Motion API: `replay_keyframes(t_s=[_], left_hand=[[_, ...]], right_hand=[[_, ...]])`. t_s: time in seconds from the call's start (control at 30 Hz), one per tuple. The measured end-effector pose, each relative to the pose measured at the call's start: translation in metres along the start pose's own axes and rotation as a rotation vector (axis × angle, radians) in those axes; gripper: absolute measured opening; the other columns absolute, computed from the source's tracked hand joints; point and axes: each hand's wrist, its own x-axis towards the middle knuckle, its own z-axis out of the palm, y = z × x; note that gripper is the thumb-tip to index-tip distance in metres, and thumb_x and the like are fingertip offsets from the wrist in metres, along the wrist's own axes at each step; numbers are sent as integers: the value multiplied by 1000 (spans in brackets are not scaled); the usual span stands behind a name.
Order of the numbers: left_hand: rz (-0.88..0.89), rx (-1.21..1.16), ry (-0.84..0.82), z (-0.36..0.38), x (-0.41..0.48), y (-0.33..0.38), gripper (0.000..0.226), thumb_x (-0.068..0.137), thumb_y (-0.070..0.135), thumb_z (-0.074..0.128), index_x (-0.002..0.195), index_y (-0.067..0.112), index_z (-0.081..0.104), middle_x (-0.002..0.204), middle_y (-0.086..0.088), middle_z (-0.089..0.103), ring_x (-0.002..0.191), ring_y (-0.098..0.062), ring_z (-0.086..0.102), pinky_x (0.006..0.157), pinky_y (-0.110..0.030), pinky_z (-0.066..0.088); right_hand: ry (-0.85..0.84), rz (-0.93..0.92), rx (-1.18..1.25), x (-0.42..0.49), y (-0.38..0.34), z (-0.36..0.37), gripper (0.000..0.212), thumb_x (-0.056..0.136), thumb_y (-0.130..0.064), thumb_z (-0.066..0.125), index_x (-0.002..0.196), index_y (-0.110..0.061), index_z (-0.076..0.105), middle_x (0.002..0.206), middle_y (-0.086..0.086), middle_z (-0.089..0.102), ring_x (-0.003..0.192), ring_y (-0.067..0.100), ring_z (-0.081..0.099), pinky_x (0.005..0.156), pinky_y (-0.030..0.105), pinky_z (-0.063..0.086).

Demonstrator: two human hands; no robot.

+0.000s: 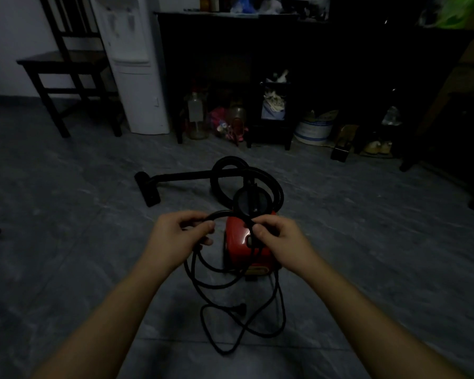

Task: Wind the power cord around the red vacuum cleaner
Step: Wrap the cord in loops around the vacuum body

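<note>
The red vacuum cleaner (242,243) stands on the grey floor in the middle of the head view, with a black round lid on its far end. Its black power cord (227,285) lies in loose loops on the floor in front of it, the plug (240,307) resting near the loops. My left hand (179,236) is closed on a stretch of cord to the left of the vacuum. My right hand (278,235) pinches the same cord above the red body. The cord arcs between both hands.
The vacuum's black hose (222,170) coils behind it, and its wand with floor nozzle (148,187) lies to the left. A dark chair (66,67) and white water dispenser (133,64) stand at back left. A dark shelf unit (285,77) with bottles and clutter fills the back.
</note>
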Motion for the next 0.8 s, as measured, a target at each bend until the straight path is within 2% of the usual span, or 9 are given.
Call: replay_keyframes(t_s=[0.1, 0.23, 0.33, 0.43, 0.6, 0.7, 0.8], left_hand=[[-24, -36, 7, 3, 1, 0, 7, 87, 10, 72, 92, 15, 74, 82, -8, 77, 68, -22, 76, 58, -27, 57], [28, -49, 44, 2, 3, -1, 14, 86, 10, 74, 87, 24, 74, 81, -4, 77, 68, -19, 76, 57, -22, 58], [63, -8, 39, 2, 5, -4, 14, 85, 10, 75, 89, 24, 76, 81, -5, 77, 70, -18, 76, 57, -19, 57], [77, 11, 31, 0, 6, -8, 15, 85, 9, 75, 90, 23, 76, 83, -6, 77, 72, -17, 76, 60, -17, 55], [62, 8, 61, 0, 8, -11, 12, 85, 12, 74, 91, 23, 76, 85, -5, 77, 72, -15, 76, 61, -19, 57], [48, -31, 95, 1, 7, -11, 13, 85, 14, 75, 88, 27, 75, 84, -4, 77, 72, -16, 76, 63, -24, 59], [67, -30, 113, -1, 7, -9, 12, 85, 16, 75, 90, 27, 75, 84, -2, 77, 72, -16, 76, 66, -28, 61]], right_hand=[[8, 27, 23, 1, 1, 1, 20, 100, -22, 56, 101, -29, 75, 96, -13, 76, 95, 3, 70, 81, 15, 52], [20, 80, 34, 3, 5, 0, 27, 102, -24, 51, 101, -16, 77, 97, -5, 77, 92, 4, 70, 79, 15, 52], [18, 72, 1, 4, 7, 2, 26, 102, -21, 52, 98, -11, 76, 94, 2, 75, 90, 11, 69, 83, 24, 54], [-3, 41, -7, 3, 10, 2, 24, 101, -21, 54, 98, -10, 75, 97, 9, 76, 95, 22, 71, 88, 34, 55], [-93, 44, 90, 2, 9, 6, 15, 97, -14, 60, 98, -13, 75, 93, 2, 78, 90, 12, 73, 84, 23, 55], [-104, 51, 124, 2, 9, 11, 13, 97, -13, 60, 96, -15, 73, 86, 4, 76, 84, 11, 72, 80, 23, 54], [-86, 40, 118, 4, 8, 14, 21, 100, -23, 56, 91, -20, 74, 88, 3, 77, 87, 13, 73, 84, 27, 56]])
